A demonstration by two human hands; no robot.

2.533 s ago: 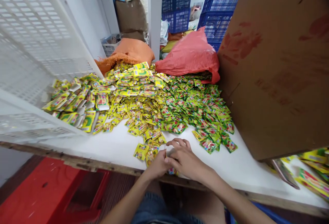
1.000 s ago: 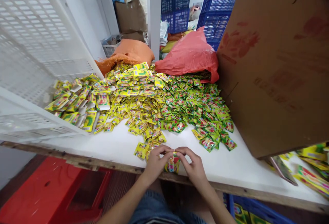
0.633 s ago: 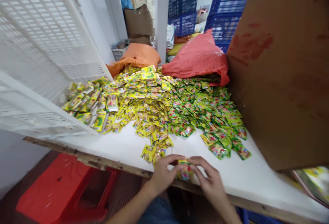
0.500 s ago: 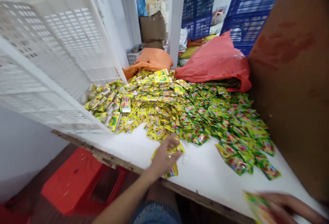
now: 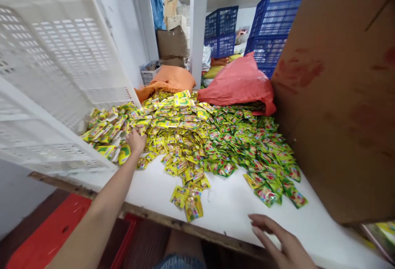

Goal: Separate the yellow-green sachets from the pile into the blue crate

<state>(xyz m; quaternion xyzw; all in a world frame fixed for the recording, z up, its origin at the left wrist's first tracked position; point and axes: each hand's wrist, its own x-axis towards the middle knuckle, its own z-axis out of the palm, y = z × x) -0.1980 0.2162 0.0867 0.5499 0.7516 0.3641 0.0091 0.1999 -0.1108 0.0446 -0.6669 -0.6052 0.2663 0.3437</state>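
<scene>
My left hand (image 5: 136,141) reaches into the left part of the pile, touching flat yellow-and-white packs (image 5: 140,122). Its thumb and a finger show apart; the other fingertips are hidden among the packs. Above the white tabletop (image 5: 228,211) near the front edge is my right hand (image 5: 279,238), empty, with thumb and fingers apart. Small yellow sachets (image 5: 194,205) lie loose on the table between the hands. Further back, yellow sachets (image 5: 182,141) fill the middle of the heap and green sachets (image 5: 247,141) spread over its right side.
A white perforated crate (image 5: 70,51) stands tilted at the left. A large cardboard box (image 5: 333,108) borders the right side. Orange (image 5: 173,77) and red (image 5: 237,82) sacks lie behind the heap, with blue crates (image 5: 271,18) beyond. A red stool (image 5: 52,232) is below the table.
My left hand has moved left and away from the loose yellow sachets to the flat packs. My right hand has let go of the green packet it held. The view has turned right.
</scene>
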